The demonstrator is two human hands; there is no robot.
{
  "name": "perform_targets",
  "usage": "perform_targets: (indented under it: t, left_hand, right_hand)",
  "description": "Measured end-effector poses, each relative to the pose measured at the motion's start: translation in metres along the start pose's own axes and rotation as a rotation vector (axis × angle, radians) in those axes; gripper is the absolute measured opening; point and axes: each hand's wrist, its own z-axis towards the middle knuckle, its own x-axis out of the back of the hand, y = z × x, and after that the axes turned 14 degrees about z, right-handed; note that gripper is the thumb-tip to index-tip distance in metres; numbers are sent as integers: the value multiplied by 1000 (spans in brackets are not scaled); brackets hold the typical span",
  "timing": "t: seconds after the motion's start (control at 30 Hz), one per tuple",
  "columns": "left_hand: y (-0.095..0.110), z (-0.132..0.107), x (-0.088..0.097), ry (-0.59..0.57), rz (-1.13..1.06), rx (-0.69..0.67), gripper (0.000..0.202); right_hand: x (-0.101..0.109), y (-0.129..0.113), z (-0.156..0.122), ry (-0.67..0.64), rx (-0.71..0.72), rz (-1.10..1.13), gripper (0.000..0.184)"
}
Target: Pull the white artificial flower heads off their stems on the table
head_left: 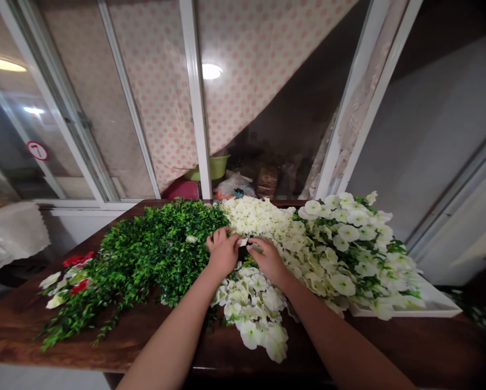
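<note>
Bare forearms [173,341] reach up from the bottom of the head view, and both hands meet over artificial flowers spread across a dark wooden desk [11,330]. The left hand [223,252] is curled narrow, its fingers arched and bent down. The right hand [268,261] is also nearly closed, its fingers [256,245] angled in toward the left hand. Between them sits a small dark piece [243,250] with a pale bit at its top, touched by both hands; it is too small and too hidden to name, and which hand actually grips it cannot be told.

A bunch of white blooms [253,306] lies just below the hands, and a dense pile of small cream flowers [254,216] lies just above them. Green leafy sprays [157,254] touch the left hand's side, with red and white flowers [78,262] at their far left end. Larger white flowers with green leaves [348,254] spread rightward, partly over a white tray [438,306] at the desk's edge.

Beyond the desk stand white window frames [196,97] and a pink-dotted curtain [153,97]. Through the gap beneath it are a green basin [212,168] and a plastic bag [234,187].
</note>
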Motion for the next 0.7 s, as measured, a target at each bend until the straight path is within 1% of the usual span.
perform_targets:
  t: [0.13,0.23,0.33,0.4,0.47,0.53,0.57,0.63,0.7]
  left_hand:
    - [0,4,2,-36,-219,-12,21]
    - [1,6,3,-57,-327,-25,20]
    - [2,6,6,-73,-377,-69,19]
    - [3,6,7,-83,-388,-86,19]
    - [4,6,8,-102,-391,-87,18]
    - [4,6,8,-124,-400,-83,17]
    - [4,6,8,-131,-409,-84,17]
    - [4,7,9,-126,-432,-92,15]
    - [3,7,10,-97,-448,-113,12]
  right_hand:
    - [1,1,3,14,-111,276,35]
    - [2,-1,4,-19,-164,438,41]
    - [3,-7,4,-55,-153,515,35]
    - [4,-10,5,-28,-131,542,29]
    - [5,-10,6,43,-127,558,26]
    - [5,-9,7,98,-151,574,27]
    - [6,-8,8,103,-178,591,29]
    - [7,-10,7,63,-257,654,32]
    - [9,-16,7,-16,-345,733,35]
